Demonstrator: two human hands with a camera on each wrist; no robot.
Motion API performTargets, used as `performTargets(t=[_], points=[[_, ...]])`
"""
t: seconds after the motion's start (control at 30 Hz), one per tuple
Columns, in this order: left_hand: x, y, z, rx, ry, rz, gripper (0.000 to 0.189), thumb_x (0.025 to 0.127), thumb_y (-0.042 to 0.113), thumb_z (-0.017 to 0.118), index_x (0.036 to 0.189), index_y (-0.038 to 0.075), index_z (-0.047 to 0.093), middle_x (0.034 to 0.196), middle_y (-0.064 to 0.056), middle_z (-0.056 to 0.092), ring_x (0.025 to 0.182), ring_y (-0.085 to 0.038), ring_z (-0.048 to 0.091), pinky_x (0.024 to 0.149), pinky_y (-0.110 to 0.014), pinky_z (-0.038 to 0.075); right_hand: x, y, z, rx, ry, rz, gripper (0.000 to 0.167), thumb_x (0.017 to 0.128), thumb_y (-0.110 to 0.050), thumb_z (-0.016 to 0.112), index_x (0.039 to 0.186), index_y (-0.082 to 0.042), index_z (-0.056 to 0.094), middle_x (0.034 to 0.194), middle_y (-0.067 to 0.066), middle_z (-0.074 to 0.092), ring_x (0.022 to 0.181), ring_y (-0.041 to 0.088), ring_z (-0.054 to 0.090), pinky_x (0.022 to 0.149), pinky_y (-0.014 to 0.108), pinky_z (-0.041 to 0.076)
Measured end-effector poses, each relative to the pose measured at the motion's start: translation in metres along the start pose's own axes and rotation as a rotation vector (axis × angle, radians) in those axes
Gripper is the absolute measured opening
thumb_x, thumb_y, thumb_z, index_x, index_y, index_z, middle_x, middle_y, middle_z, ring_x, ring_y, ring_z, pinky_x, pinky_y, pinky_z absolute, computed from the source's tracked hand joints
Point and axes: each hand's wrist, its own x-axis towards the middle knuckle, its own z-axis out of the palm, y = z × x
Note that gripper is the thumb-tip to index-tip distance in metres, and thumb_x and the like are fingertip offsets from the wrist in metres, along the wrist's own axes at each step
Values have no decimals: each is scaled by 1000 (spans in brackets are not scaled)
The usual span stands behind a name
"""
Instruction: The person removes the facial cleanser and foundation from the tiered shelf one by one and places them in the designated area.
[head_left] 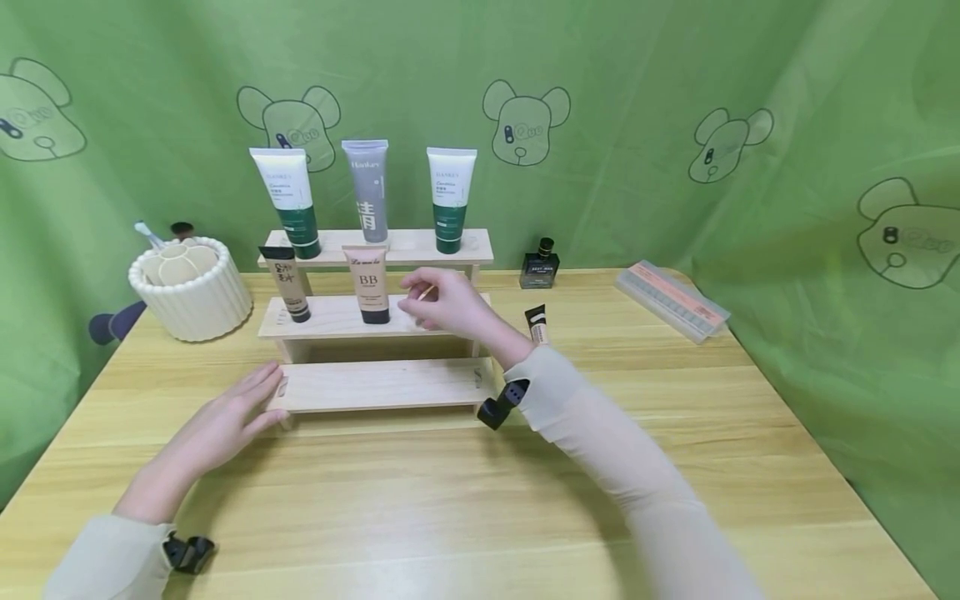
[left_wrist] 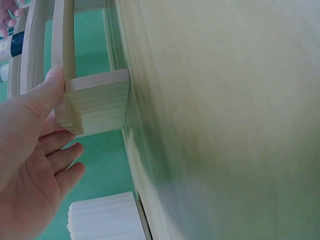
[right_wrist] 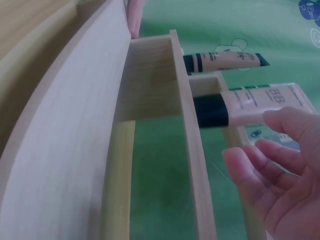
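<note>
A three-tier wooden display rack (head_left: 382,387) stands on the table. My left hand (head_left: 225,421) holds the left end of its bottom tier; in the left wrist view the thumb (left_wrist: 53,80) lies on one side of the board and the fingers on the other. On the middle tier stand a pink BB cream tube (head_left: 371,287) and a slim beige tube (head_left: 288,285) with black ends. My right hand (head_left: 450,304) hovers over that tier, just right of the BB cream, fingers loosely bent and holding nothing.
On the top tier are two white-and-green tubes (head_left: 450,204) and a grey tube (head_left: 369,196). A small black-topped tube (head_left: 537,323) and a dark bottle (head_left: 540,267) stand right of the rack, a clear flat case (head_left: 671,302) farther right. At left is a white ribbed holder (head_left: 198,304) with brushes.
</note>
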Motion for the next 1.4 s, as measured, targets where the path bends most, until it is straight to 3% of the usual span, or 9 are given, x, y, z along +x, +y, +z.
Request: performTargets(t=[0.33, 0.8, 1.1, 1.4], points=[[-1, 1, -2, -13, -4, -6, 63, 90, 30, 60, 134, -10, 38, 141, -28, 29, 125, -46, 31, 100, -59, 28, 14, -5, 20, 40, 40, -14, 30, 84, -10, 68, 111, 1, 60, 90, 9, 59, 70, 17, 59, 55, 28, 56], [-1, 0, 0, -9, 7, -3, 63, 90, 30, 60, 134, -9, 38, 140, -27, 31, 124, -46, 32, 99, -59, 28, 17, -3, 25, 71, 81, 2, 23, 86, -10, 66, 106, 0, 61, 94, 9, 60, 75, 18, 60, 57, 26, 56], [-1, -2, 1, -13, 11, 1, 63, 90, 31, 59, 134, -9, 38, 140, -27, 31, 124, -46, 32, 99, -59, 28, 11, 0, 21, 68, 115, -1, 23, 86, -11, 66, 106, 0, 62, 95, 9, 62, 79, 18, 60, 60, 26, 55], [0, -3, 1, -22, -12, -10, 64, 91, 33, 57, 135, -9, 37, 141, -27, 29, 125, -46, 30, 100, -59, 27, -10, 7, -3, 110, 171, 12, 24, 84, -8, 67, 105, 4, 61, 95, 14, 64, 81, 21, 61, 63, 28, 56]])
